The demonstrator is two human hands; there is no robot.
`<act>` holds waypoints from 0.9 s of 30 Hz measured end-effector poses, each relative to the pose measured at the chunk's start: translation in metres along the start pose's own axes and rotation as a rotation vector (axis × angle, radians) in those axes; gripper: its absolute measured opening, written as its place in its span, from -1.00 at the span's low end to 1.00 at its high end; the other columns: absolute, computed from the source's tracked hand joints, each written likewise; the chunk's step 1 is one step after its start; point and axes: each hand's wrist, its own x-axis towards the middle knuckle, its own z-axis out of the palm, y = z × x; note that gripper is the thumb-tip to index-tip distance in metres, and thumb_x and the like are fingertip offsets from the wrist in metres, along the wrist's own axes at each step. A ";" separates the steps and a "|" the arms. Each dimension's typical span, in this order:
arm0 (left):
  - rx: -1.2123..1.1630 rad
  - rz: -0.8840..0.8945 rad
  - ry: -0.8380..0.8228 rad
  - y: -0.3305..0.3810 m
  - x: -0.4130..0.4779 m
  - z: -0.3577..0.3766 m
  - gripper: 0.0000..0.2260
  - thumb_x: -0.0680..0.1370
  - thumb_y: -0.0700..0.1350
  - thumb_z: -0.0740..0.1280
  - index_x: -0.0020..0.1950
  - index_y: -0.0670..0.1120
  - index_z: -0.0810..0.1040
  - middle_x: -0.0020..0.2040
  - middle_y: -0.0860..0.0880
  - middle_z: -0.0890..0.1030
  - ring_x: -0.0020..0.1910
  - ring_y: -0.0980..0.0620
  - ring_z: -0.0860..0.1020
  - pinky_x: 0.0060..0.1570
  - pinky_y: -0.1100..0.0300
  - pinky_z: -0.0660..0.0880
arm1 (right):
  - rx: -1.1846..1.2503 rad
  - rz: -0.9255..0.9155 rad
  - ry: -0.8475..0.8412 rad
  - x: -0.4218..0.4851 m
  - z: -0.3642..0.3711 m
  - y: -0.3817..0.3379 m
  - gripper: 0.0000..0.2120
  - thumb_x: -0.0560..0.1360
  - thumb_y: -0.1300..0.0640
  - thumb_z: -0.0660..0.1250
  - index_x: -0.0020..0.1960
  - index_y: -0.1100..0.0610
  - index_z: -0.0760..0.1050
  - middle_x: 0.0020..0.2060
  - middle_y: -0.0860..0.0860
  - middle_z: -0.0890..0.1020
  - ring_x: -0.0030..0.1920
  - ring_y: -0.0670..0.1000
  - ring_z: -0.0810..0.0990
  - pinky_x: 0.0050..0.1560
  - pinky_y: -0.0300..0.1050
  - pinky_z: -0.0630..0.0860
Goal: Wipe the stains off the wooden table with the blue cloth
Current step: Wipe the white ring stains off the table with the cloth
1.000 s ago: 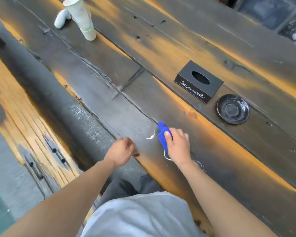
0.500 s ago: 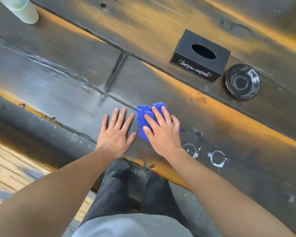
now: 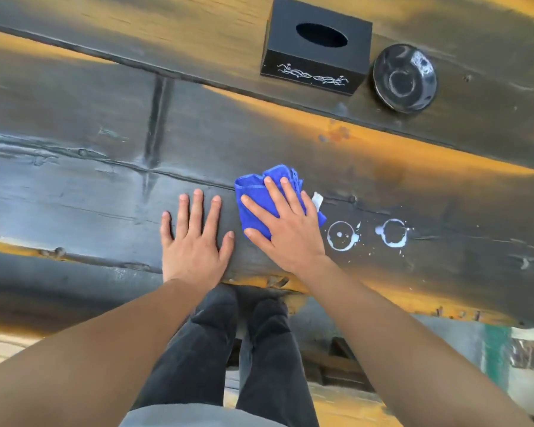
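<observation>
A crumpled blue cloth (image 3: 255, 195) lies on the dark wooden table (image 3: 90, 180) near its front edge. My right hand (image 3: 285, 229) lies flat on top of the cloth, fingers spread, pressing it down. My left hand (image 3: 195, 238) rests palm-down on the bare wood just left of the cloth, holding nothing. Two white ring-shaped stains (image 3: 341, 235) (image 3: 393, 232) with small splashes sit on the table just right of my right hand.
A black tissue box (image 3: 315, 47) stands at the back of the table, with a small black dish (image 3: 404, 78) to its right. My dark-trousered legs (image 3: 244, 349) show below the table's front edge.
The view has swung down and closer over the table. My left hand opened from a fist to flat on the wood. My right hand with the cloth moved left, uncovering two ring stains.
</observation>
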 end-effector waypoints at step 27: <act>-0.140 0.228 -0.031 0.105 0.034 -0.005 -0.42 0.63 0.08 0.07 0.64 -0.02 0.10 0.68 0.01 0.01 0.67 0.02 -0.04 0.58 -0.21 -0.07 | 0.285 0.259 -0.059 -0.174 0.031 0.023 -0.53 0.61 -0.15 0.12 0.46 -0.06 0.43 0.48 -0.08 0.42 0.53 -0.04 0.27 0.44 -0.09 0.24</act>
